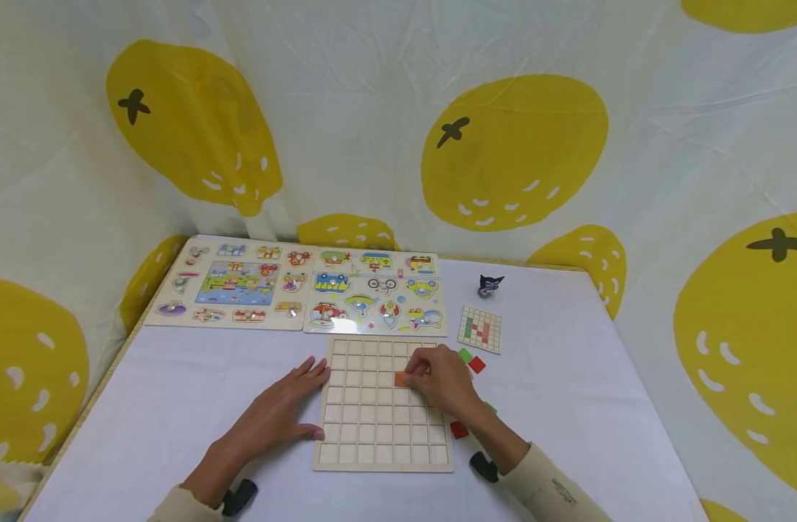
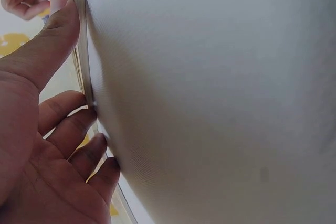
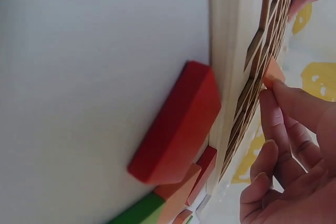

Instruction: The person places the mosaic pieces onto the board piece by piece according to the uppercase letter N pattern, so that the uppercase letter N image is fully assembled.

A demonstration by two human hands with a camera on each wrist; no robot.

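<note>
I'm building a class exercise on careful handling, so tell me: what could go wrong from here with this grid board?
The orange tile, pinched by the right hand, might slip or land askew across the ridges of the wooden grid board. The left hand touches the board's left edge, so a push could shift it. The right forearm could knock the nearer red tile beside it.

Soft even head-view light, dimmer wrist views; broad shadow on white tablecloth [image 2: 210,103]
</note>
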